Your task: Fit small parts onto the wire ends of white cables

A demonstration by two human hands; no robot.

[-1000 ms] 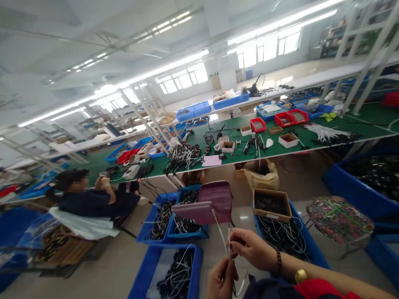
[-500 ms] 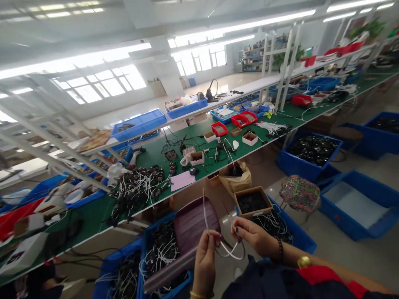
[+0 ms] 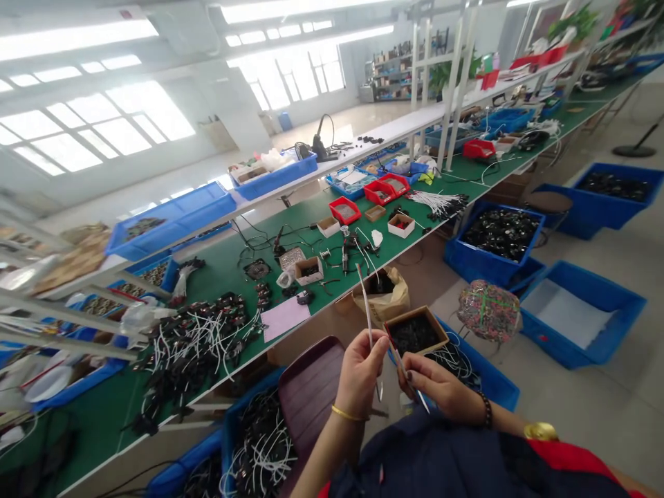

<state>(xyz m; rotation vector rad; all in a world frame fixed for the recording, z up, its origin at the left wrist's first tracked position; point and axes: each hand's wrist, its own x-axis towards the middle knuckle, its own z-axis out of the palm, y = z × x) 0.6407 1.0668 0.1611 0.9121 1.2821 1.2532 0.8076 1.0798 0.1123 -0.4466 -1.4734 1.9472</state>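
My left hand, with a gold bangle at the wrist, is closed in a pinch on a thin white wire that stands up from the fingers. My right hand, with a dark bead bracelet, is closed on another thin wire with a reddish end, just right of the left hand. Both hands are held close together above a maroon chair back. A small cardboard box of black parts sits just beyond them.
A long green workbench runs across, strewn with black-and-white cable bundles, red trays and small boxes. Blue bins of parts stand on the floor to the right and below left. A round patterned stool stands nearby.
The view has swung right and down, and the seated person at the left is out of sight. My hands have come closer together and the white wire, looped before, now stands straight up.
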